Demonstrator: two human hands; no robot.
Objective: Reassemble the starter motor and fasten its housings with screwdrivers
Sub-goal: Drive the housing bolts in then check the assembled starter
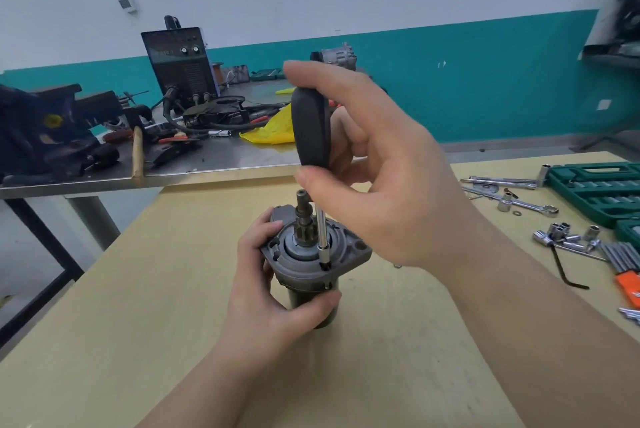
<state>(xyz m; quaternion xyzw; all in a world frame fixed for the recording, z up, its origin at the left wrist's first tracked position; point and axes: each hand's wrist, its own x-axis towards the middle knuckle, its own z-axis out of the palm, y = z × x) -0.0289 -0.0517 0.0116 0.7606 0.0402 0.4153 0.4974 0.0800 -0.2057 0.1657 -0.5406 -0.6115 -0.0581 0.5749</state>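
The starter motor (304, 268) stands upright on the wooden table (398, 341), its grey flanged housing on top and the pinion shaft pointing up. My left hand (273, 292) grips the motor body from the left, thumb across the front. My right hand (374, 164) grips the dark handle of a screwdriver (311, 130) held upright above the motor. Its chrome shaft runs straight down, and the tip sits on a screw at the front right of the housing flange.
Loose sockets (561, 237), a black hex key (568, 272), wrenches (519, 199) and an open green socket case (595, 188) lie at the right of the table. Behind stands a metal bench (207, 157) with a blue vise (45, 133), a welder (180, 64), cables and a yellow bag (273, 130).
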